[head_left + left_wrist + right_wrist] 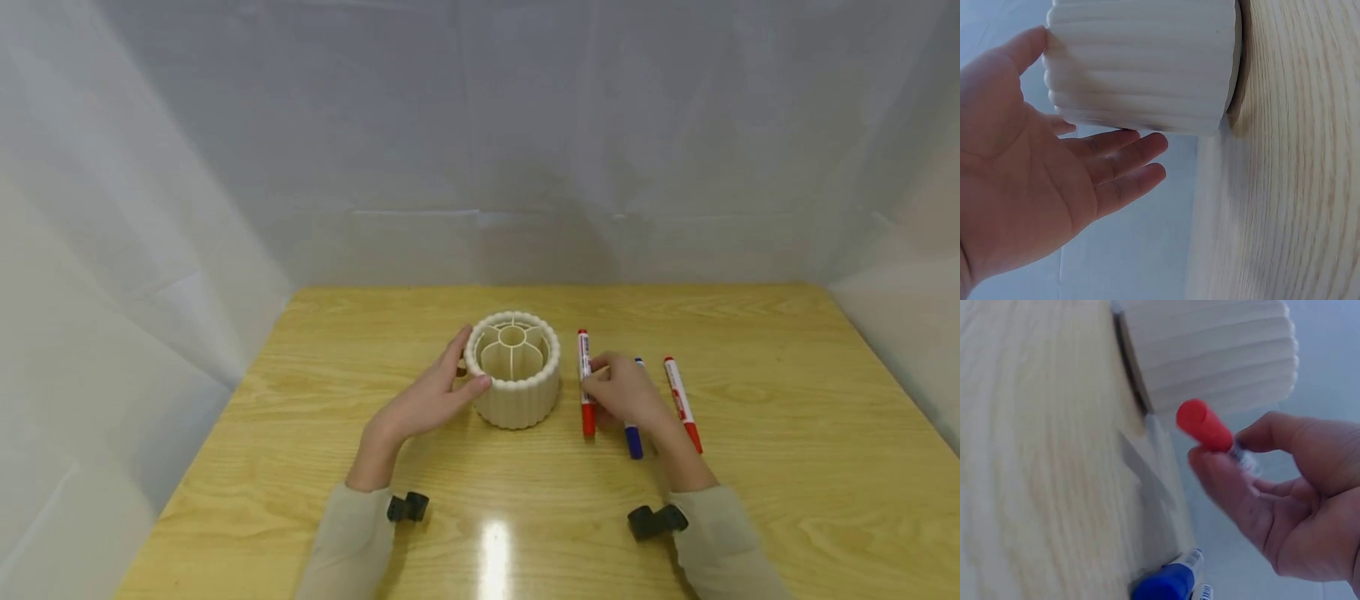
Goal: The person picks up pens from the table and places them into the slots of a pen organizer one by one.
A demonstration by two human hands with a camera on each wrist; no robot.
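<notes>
- On a yellow wooden table walled in by white sheeting, a cream ribbed pen holder stands upright near the middle, its centre tube and surrounding compartments all seen bare from the head camera.
- To the right of the holder three markers lie on the wood: a red marker closest to it, a blue marker next, partly hidden under the hand, and a second red marker farthest out.
- Progress, as judged from how things lie: no marker is in the holder yet; one is being taken up and two are untouched, so nearly all the work appears to remain.
- The right hand pinches the nearer red marker between thumb and curled fingers; the wrist camera shows its red cap raised off the wood and pointing toward the holder's ribbed wall, with the blue marker lying flat below.
- The left hand is spread and relaxed against the holder's left side, thumb on the ribbed wall near the rim, fingers straight along its far side, gripping nothing, seemingly steadying it.
- Both forearms, in pale sleeves, reach in from the near edge of the table, each with a small black camera mount at the wrist.
</notes>
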